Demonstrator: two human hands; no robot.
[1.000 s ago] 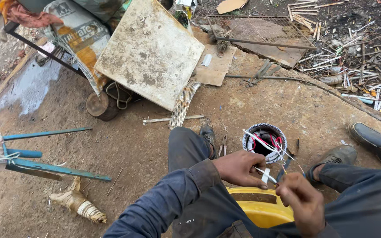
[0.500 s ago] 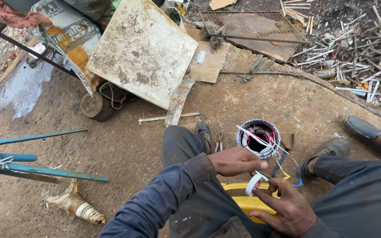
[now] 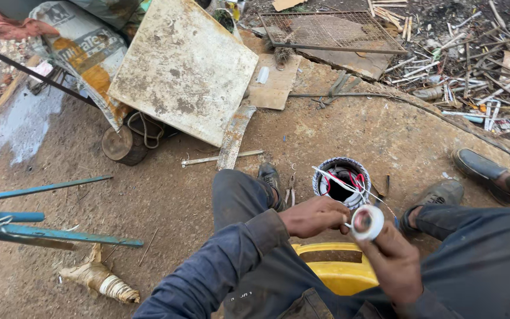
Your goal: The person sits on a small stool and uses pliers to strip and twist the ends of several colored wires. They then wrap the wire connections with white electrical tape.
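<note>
You're sitting on a yellow stool [image 3: 340, 277] low in the frame, knees apart, dirt ground [image 3: 149, 195] all around. Your right hand [image 3: 394, 269] is closed around a white roll of tape [image 3: 366, 223], fingers wrapped under it, holding it up just right of centre so the hole in the roll faces the camera. Your left hand [image 3: 314, 215] is right beside it, fingertips pinched together at the roll's left edge, on what looks like the loose end of the tape, though that bit is too small to be sure.

Just above the roll, between your shoes, sits a small round can [image 3: 342, 180] with red and white wires sticking out of it. A pair of pliers [image 3: 291, 188] lies on the ground just left of the can.

Upper middle of the frame has a big dirty white board [image 3: 184, 68] tilted against junk, with a wire mesh panel [image 3: 332, 32] to its right. Blue metal bars [image 3: 48, 233] lie at the left edge, and another person's shoe [image 3: 479, 168] pokes in at the right.
</note>
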